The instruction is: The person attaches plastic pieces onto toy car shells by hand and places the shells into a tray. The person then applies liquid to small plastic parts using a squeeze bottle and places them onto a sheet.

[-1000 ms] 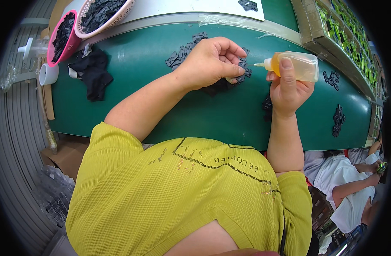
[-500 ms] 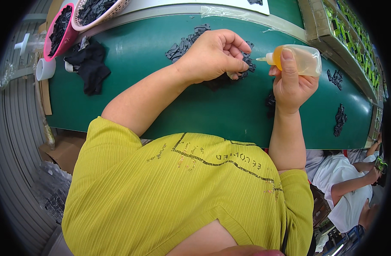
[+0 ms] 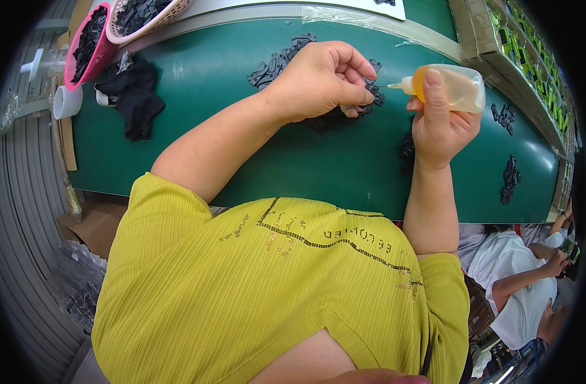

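My right hand (image 3: 441,131) is wrapped round a clear squeeze bottle (image 3: 467,88) of yellowish liquid. The bottle lies nearly level, and its thin needle tip (image 3: 394,86) points left toward the fingers of my left hand (image 3: 318,83). That hand is closed in a pinch, thumb against fingertips; what it holds, if anything, is too small or hidden to make out. Behind and beside it lies a pile of small dark plastic parts (image 3: 273,67), and more of them show just past the fingertips.
Smaller heaps of dark parts (image 3: 510,179) lie on the green table (image 3: 293,166) at the right. A pink basket (image 3: 104,54), a pale basket (image 3: 115,32) and a black cloth (image 3: 136,102) are at the left. A cardboard box (image 3: 504,70) of green items stands far right, near another person (image 3: 513,275).
My right hand and the bottle have shifted very slightly to the right, and the needle shows more clearly. My left hand stays nearly still in its pinch.
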The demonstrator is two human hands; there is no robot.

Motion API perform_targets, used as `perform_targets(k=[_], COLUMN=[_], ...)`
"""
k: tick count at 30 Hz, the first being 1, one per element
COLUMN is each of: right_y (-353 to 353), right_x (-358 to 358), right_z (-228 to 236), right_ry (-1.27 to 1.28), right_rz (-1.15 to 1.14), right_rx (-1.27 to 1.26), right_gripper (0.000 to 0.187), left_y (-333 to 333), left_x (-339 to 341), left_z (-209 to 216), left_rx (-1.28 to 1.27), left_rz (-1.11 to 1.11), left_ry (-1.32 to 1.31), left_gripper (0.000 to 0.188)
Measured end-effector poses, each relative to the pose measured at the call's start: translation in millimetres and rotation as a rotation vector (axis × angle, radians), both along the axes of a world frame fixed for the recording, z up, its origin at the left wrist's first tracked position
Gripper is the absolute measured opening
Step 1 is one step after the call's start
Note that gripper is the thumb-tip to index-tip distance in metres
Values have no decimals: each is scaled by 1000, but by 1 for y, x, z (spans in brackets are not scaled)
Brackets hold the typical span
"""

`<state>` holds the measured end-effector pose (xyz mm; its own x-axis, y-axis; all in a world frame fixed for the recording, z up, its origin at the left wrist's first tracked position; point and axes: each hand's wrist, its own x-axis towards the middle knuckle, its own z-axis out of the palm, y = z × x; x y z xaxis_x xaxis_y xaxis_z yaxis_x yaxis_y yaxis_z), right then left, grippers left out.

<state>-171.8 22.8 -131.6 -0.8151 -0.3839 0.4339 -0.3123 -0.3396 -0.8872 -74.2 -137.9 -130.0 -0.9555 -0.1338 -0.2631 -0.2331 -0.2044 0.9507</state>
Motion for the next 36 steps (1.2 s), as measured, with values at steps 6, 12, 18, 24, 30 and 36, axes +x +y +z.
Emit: perform_targets(k=[6,12,18,24,30,36], right_y=[4,4,5,5,4,3], right_x=[-1,8,8,10,9,1], right_z=[4,1,0,0,-1,4], right_ry=[-119,-133,-133,-120,-92,-144], right_rz=[115,162,159,158,148,131], right_rx=[-109,-30,-11,4,47,-46], right_gripper=[11,12,13,13,14,9], left_y=[-1,-2,0,0,0,-2], left_x=[0,0,0,1,-1,0], left_z=[-1,2,3,5,4,9], left_rx=[34,58,40,23,22,9], left_rz=[28,41,57,48,40,44], left_ry=[-9,-17,-27,-41,-43,-58], left_gripper=[24,23,24,23,22,22])
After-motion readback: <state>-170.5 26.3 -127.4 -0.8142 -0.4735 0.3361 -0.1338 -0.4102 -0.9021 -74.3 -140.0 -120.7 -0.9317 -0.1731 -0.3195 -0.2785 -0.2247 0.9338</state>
